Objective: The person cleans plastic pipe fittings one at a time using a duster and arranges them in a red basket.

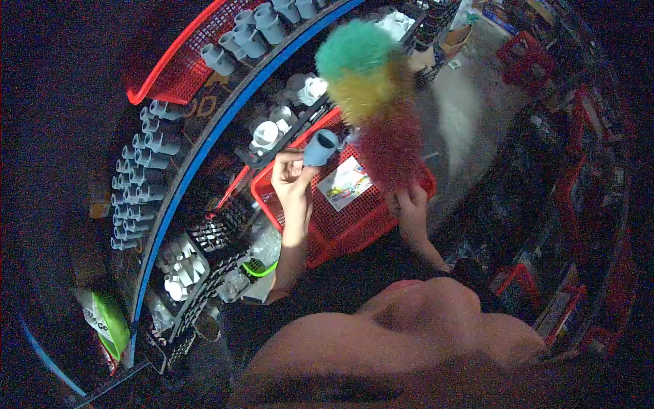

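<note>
Two bare hands work over a red basket [340, 235], which serves as the landmark here. Above the far left part of the red basket, the left hand [294, 178] grips a grey pipe fitting [320, 148] between thumb and fingers, its dark open end tilted up and away from the palm. At the right side of the red basket, the right hand [409, 203] has its fingers curled closed around the lower end of a fluffy duster [371, 88]. The duster rises beyond the red basket, green at the tip, yellow in the middle and dark red near the hand; its edges are blurred.

Inside the red basket lies a white card [345, 184] with a colourful print. Just beyond and to the left of the red basket, white fittings [266, 133] sit in dark trays, and more white pieces [182, 271] fill a black crate [219, 230] nearer the person. Between that crate and the red basket is a bright green band [260, 268] beside clear plastic.

Farther left of the red basket, past a curved blue edge [197, 153], many grey fittings [139, 174] stand grouped together. Beyond them, a second red basket [178, 67] has similar fittings along its near side. A green-and-white packet [109, 324] lies well to the left of the first, toward the person.
</note>
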